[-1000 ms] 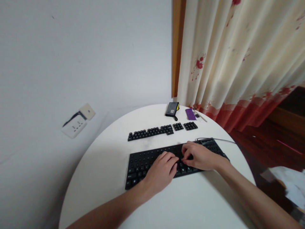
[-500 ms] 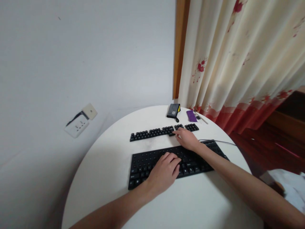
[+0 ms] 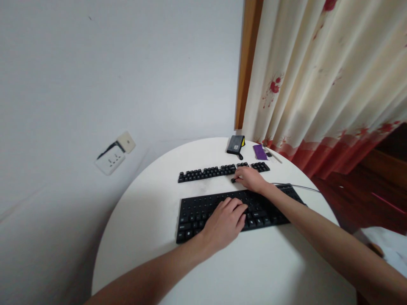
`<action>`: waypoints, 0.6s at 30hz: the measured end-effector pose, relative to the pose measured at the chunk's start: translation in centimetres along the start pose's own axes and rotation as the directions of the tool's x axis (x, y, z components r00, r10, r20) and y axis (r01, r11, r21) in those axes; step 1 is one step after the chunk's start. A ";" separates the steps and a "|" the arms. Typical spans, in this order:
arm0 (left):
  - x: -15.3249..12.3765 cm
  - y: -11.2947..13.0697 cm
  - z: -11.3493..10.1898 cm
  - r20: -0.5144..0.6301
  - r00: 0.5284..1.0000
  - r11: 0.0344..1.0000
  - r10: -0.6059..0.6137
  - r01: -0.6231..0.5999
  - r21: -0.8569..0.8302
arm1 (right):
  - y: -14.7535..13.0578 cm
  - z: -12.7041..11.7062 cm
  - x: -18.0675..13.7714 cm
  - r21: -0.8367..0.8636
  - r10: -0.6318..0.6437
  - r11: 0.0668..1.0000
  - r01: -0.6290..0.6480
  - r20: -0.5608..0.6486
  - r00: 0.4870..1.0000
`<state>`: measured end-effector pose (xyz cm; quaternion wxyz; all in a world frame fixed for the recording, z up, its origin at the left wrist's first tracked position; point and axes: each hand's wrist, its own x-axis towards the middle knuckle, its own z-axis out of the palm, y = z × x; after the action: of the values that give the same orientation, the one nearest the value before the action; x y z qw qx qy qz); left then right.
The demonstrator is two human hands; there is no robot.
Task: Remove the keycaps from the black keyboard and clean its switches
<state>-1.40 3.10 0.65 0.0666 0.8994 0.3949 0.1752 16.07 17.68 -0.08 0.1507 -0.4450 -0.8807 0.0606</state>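
A black keyboard lies on the white table, with keycaps on its near rows and bare key posts on its far rows. Resting on its middle is my left hand, fingers stretched over the keys and gripping nothing. Beyond the keyboard runs a row of loose black keycaps. My right hand is at the near side of that row, thumb and finger pinched on a small black keycap. The pinching fingertips are partly hidden behind the hand.
At the back of the white table lie a dark grey pouch, a purple cloth and a thin pale stick-like tool. A cable trails right from the keyboard. Wall and curtain stand behind.
My right hand has drawn a keycap slightly away from the row, towards the keyboard. My left hand stays on the keyboard. The whole view has shifted a little.
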 end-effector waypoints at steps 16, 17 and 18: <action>0.2 0.6 0.1 0.092 0.995 0.991 0.023 -0.035 0.133 | -0.5 -2.9 -12.6 0.525 0.126 0.846 -0.092 -0.028 0.992; 0.2 0.6 0.1 0.092 0.995 0.991 0.021 -0.033 0.132 | -0.5 -2.8 -12.8 0.544 0.127 0.834 -0.092 -0.027 0.992; 0.2 0.6 0.1 0.092 0.996 0.991 0.019 -0.031 0.131 | -0.4 -2.7 -12.8 0.559 0.126 0.824 -0.091 -0.024 0.992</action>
<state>-0.82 2.79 0.79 0.0225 0.9137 0.3909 0.1086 23.76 7.07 -0.16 0.2961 -0.4329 -0.7933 0.3092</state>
